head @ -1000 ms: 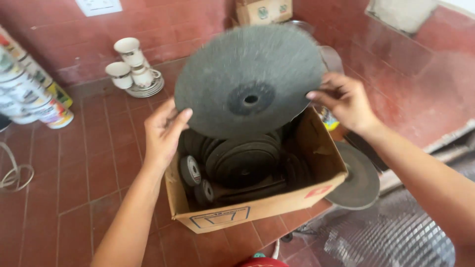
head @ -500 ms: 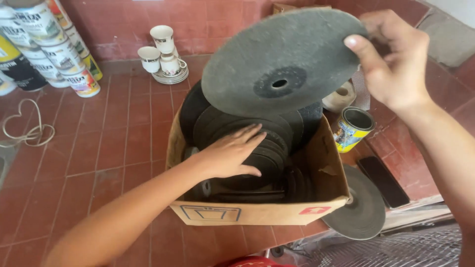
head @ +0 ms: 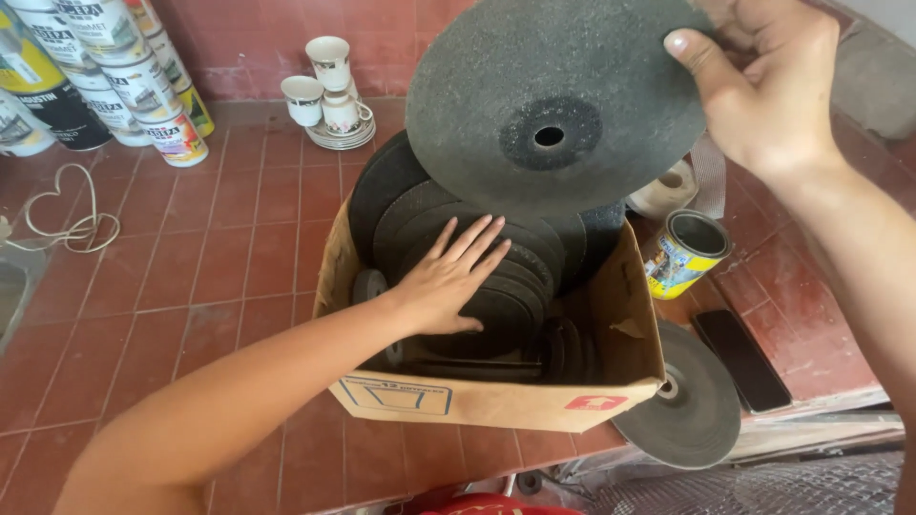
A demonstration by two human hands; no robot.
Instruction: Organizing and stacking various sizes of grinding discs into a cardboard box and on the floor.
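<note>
My right hand (head: 768, 81) grips the rim of a large dark grey abrasive disc (head: 553, 105) and holds it tilted above a cardboard box (head: 496, 401). My left hand (head: 448, 277) lies flat, fingers spread, on the stack of dark discs (head: 520, 286) that stand on edge inside the box. Several discs of different sizes fill the box.
Another grey disc (head: 682, 405) leans at the box's right corner, beside a black phone (head: 744, 358). An open yellow tin (head: 682, 253) and a tape roll (head: 668, 191) stand to the right. White cups on saucers (head: 329, 91), paint cans (head: 114, 81) and a coiled cord (head: 67, 215) lie on the red tiles.
My left hand let go of the big disc and dropped onto the discs in the box. My right hand alone now holds the big disc, raised higher.
</note>
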